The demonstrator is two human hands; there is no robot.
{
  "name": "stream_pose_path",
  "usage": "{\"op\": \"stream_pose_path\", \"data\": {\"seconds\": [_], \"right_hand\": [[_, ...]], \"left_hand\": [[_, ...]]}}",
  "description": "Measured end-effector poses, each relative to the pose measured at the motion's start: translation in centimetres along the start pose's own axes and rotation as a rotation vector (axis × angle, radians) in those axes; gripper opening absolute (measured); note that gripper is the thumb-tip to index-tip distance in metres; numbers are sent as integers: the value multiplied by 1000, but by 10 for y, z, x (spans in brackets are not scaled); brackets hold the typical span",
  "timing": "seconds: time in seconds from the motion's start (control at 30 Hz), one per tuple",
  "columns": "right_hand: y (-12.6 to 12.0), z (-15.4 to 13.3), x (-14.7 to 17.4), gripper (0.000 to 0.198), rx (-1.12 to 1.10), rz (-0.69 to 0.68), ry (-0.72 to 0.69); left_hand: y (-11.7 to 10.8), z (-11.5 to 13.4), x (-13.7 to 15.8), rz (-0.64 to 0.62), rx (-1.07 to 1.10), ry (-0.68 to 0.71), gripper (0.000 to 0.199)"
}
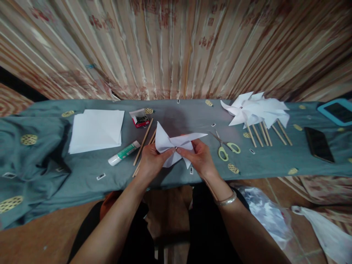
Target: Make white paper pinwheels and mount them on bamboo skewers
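Between my hands is a white paper pinwheel (165,141), its blades folded in to a small dark pin head at the centre. My left hand (151,158) grips its left side, thumb pressed close to the pin. From the right, my right hand (202,156) holds it the same way, the thumb tip at the pin and the fingers behind the paper. Wooden sticks (143,142) lie just left of my left hand, partly hidden by it. A pair of scissors (224,145) with light green handles rests open to the right of my right hand.
At left lie a stack of white paper (96,130), a glue stick (124,153) and an open red box of pins (140,119). Several finished pinwheels (255,110) on sticks overlap at right, beside a black phone (319,144) and a blue-framed device (337,111). Plastic bags (268,212) sit on the floor.
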State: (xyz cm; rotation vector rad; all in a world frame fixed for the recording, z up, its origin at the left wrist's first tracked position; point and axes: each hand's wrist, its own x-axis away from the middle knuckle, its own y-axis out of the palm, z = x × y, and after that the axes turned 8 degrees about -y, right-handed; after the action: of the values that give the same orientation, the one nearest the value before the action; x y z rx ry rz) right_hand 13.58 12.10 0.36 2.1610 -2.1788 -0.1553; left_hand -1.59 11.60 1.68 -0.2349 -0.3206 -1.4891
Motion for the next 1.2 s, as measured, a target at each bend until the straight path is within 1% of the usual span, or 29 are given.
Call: {"op": "stream_pose_path", "data": {"seconds": [0.13, 0.27, 0.37, 0.5, 0.6, 0.77, 0.87, 1.0, 1.2], "right_hand": [[0, 0, 1, 36, 16, -12, 24], [-1, 1, 2, 34, 43, -12, 19], [-1, 2, 3, 33, 71, -11, 15], [1, -1, 5, 32, 94, 25, -16], [4, -4, 5, 32, 72, 34, -33], [6, -5, 4, 34, 32, 40, -18], [6, -4, 4, 34, 49, 48, -20], [4, -3, 4, 33, 49, 58, -14], [3, -2, 5, 31, 80, 34, -7]], "left_hand": [[-1, -2, 0, -7, 43, -11, 29], [-1, -2, 1, -25, 80, -29, 27], [-1, -1, 2, -21, 75, -23, 29], [0, 1, 3, -4, 64, -9, 30], [1, 1, 2, 16, 42, 15, 28], [1, 0, 2, 38, 10, 45, 26], [2, 0, 2, 48, 20, 29, 28], [2, 1, 2, 31, 27, 5, 29], [1, -1, 1, 16, 29, -21, 29]]}}
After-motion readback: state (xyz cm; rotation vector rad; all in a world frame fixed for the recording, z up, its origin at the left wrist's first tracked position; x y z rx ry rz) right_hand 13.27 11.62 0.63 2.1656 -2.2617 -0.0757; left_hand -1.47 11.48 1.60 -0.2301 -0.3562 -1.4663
